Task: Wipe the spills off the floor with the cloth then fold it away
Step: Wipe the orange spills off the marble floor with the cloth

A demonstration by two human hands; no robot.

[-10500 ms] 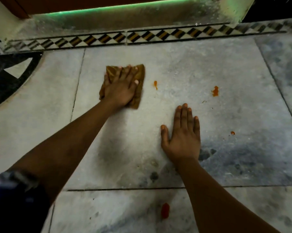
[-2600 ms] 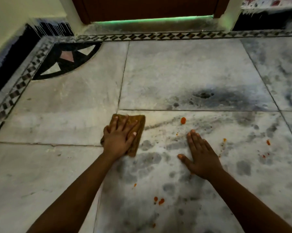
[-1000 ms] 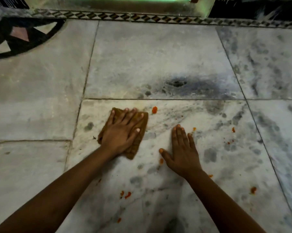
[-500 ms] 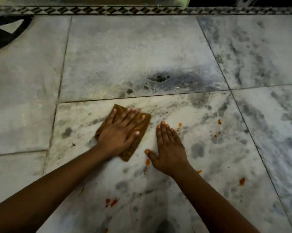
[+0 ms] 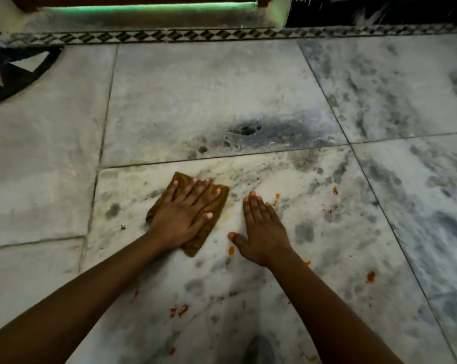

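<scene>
The left hand [image 5: 181,219] presses flat, fingers straight, on the folded brown cloth [image 5: 214,206]. Just right of it, the right hand [image 5: 263,232] lies open on the marble floor [image 5: 196,101]. Orange spills [image 5: 231,250] dot the floor around both hands.

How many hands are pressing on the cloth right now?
1. The left hand lies flat on the brown cloth; the right hand rests on bare floor beside it.

Bare forearms, no sleeves, hands [image 5: 180,219] unadorned
</scene>
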